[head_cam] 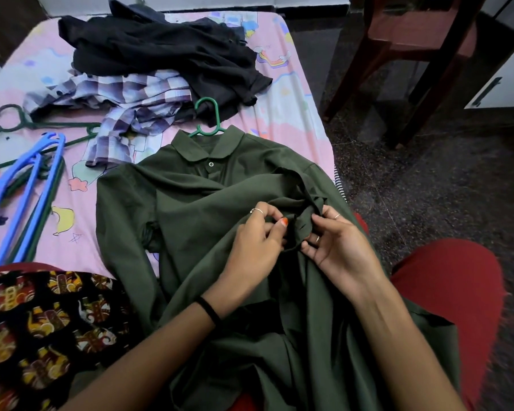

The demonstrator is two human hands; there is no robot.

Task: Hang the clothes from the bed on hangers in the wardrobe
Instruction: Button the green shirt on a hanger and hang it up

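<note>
An olive green shirt (190, 209) lies front-up on the pink bed sheet (282, 114), its lower part draped over my lap. A green hanger (209, 114) sits inside its collar, hook pointing away from me. My left hand (255, 241) and my right hand (336, 244) both pinch the shirt's front placket near the middle, fingers curled on a fold of cloth. Behind the shirt lie a plaid shirt (125, 102) and a pile of black clothes (161, 48).
Blue hangers (33, 185) and dark green hangers (21, 123) lie on the bed's left side. A wooden chair (413, 54) stands on the dark speckled floor (442, 185) to the right. A white cabinet door (505, 78) is at the far right.
</note>
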